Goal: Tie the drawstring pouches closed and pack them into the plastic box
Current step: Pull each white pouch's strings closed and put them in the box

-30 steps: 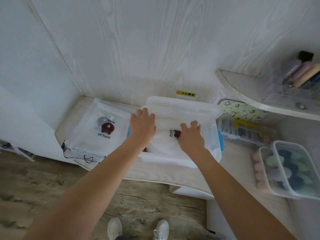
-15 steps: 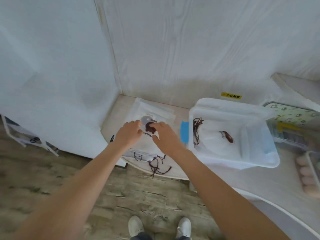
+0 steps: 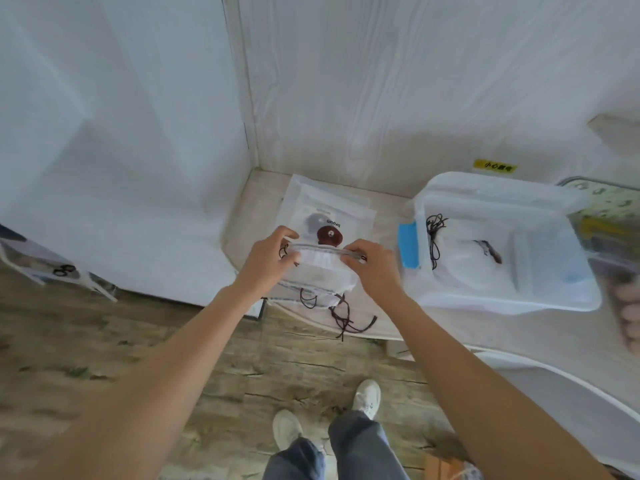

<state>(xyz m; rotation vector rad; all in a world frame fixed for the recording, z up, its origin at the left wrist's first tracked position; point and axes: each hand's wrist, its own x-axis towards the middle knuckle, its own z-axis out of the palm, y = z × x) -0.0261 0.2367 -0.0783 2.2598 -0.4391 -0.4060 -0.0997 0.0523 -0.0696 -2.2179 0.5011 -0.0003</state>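
Head view:
Left hand [image 3: 266, 263]: curled round the left end of the gathered top edge of a white drawstring pouch [image 3: 320, 271]; grip holding that hem, thumb toward the wall.
Right hand [image 3: 372, 268]: fingers curled over the right end of the same hem; grip holding the pouch, opposite the left hand.
Held pouch: lifted a little above the table [image 3: 381, 223], stretched between the two hands, its mouth puckered along the top.
Pouch stack [image 3: 332, 216]: flat white pouches lying on the table in the corner, under and behind the held one; the top one shows a brown bear print and the word "brown".
Dark cords [image 3: 346, 317]: drawstrings trailing loose off the table's front edge, below the hands.
Plastic box [image 3: 502, 303]: clear, open, on the table just right of the hands, with a blue latch [image 3: 408, 245] on its left side.
Packed pouch [image 3: 467, 261]: white, lying inside the box, its dark drawstring [image 3: 434, 237] coiled at the left end.
Yellow sticker [image 3: 495, 167]: on the wall behind the box.
Patterned container [image 3: 606, 202]: at the right edge, beside the box, partly cut off.
Floor [image 3: 173, 341]: wood-look planks; the person's white shoes [image 3: 367, 398] and grey trousers show at the bottom.
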